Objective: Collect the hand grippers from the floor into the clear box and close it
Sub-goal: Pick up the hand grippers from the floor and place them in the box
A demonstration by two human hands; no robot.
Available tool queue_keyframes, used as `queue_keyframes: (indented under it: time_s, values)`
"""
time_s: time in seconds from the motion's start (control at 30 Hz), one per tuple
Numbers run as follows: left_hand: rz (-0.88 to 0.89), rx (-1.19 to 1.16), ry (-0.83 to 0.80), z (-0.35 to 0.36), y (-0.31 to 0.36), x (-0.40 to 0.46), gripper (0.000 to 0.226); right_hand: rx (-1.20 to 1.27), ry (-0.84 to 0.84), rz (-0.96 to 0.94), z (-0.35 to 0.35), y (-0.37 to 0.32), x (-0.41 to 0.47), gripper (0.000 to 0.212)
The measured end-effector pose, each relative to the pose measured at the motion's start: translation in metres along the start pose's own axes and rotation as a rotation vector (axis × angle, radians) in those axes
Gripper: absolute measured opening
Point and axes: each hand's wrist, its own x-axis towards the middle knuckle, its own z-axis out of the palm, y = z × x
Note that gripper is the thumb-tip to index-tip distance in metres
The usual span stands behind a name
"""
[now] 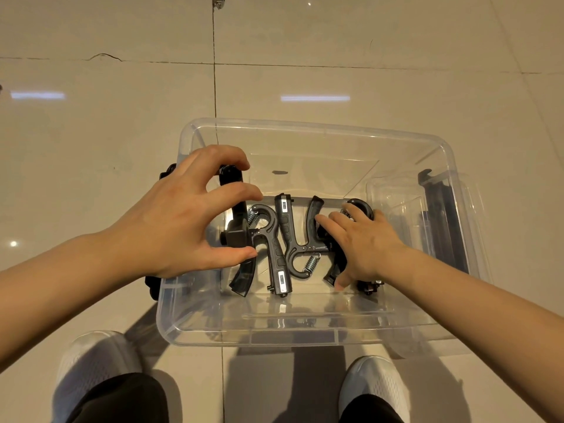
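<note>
The clear box (213, 331) stands on the floor in front of my feet, open. Two dark hand grippers (285, 239) with steel springs lie side by side on its bottom. My left hand (171, 221) is over the box's left side, its curled fingers and thumb pinching another black hand gripper (236, 230), which hangs upright just above the bottom. My right hand (363, 242) is down inside the box on the right and lies over a further hand gripper (361, 207), thumb curled round its handle; most of that gripper is hidden under the hand.
The clear lid (399, 209) with black clasps (439, 209) leans at the box's right side. Black parts (166, 174) show outside the box's left wall. My white shoes (94, 361) are close to the box's near edge. Glossy beige floor tiles lie all around.
</note>
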Motion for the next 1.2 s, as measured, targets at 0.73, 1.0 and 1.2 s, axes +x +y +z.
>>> queue_keyframes:
  time_s: [0.73, 1.0, 1.2]
  values:
    - [-0.003, -0.133, 0.129, 0.000, 0.005, 0.003, 0.078, 1.118, 0.775, -0.379, -0.052, -0.049, -0.038, 0.026]
    - [-0.013, -0.056, 0.138, 0.002, 0.002, 0.001, 0.058, 1.690, 0.549, -0.049, -0.039, -0.001, -0.026, 0.033]
    - [-0.080, -0.054, 0.115, 0.002, 0.003, 0.001, 0.054, 1.749, 0.343, 0.113, -0.025, -0.006, 0.005, 0.030]
